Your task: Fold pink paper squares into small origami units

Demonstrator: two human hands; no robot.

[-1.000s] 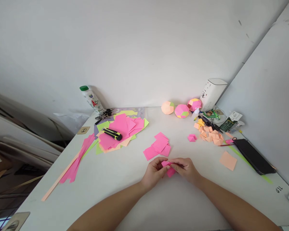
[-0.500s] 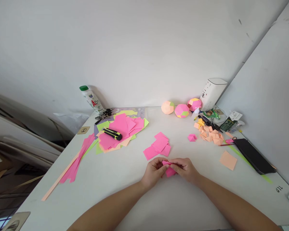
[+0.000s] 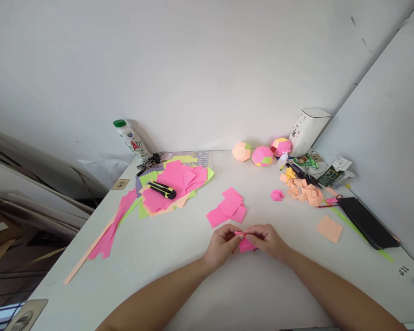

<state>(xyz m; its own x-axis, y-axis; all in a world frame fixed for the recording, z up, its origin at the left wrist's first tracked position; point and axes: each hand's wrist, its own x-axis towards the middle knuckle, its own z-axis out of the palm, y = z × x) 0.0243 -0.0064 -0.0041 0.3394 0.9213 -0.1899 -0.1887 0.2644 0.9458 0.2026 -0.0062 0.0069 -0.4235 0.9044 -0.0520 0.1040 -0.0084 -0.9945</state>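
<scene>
Between both hands is a pink square of paper [image 3: 247, 245], its far edge partly folded over. My left hand [image 3: 223, 243] pinches it at the left, thumb on top. My right hand [image 3: 267, 239] pinches the right side close by, thumb pressing near the fold. Fingers behind the paper are mostly hidden. Just beyond the hands lies a small spread of pink paper squares [image 3: 230, 206]. Farther right sits a small folded pink paper piece [image 3: 277, 196], beside a heap of folded peach paper pieces [image 3: 305, 191].
At left, a box cutter [image 3: 161, 189] rests on a pile of coloured paper [image 3: 174, 177], near paper strips [image 3: 108, 225] and a bottle [image 3: 131, 140]. Paper balls [image 3: 262, 156] stand by the wall. A peach square [image 3: 330, 229] and black pouch [image 3: 367, 223] lie at right.
Both hands keep pinching the pink paper in nearly the same place. Its folded far edge looks slightly flatter, and the view has shifted a little.
</scene>
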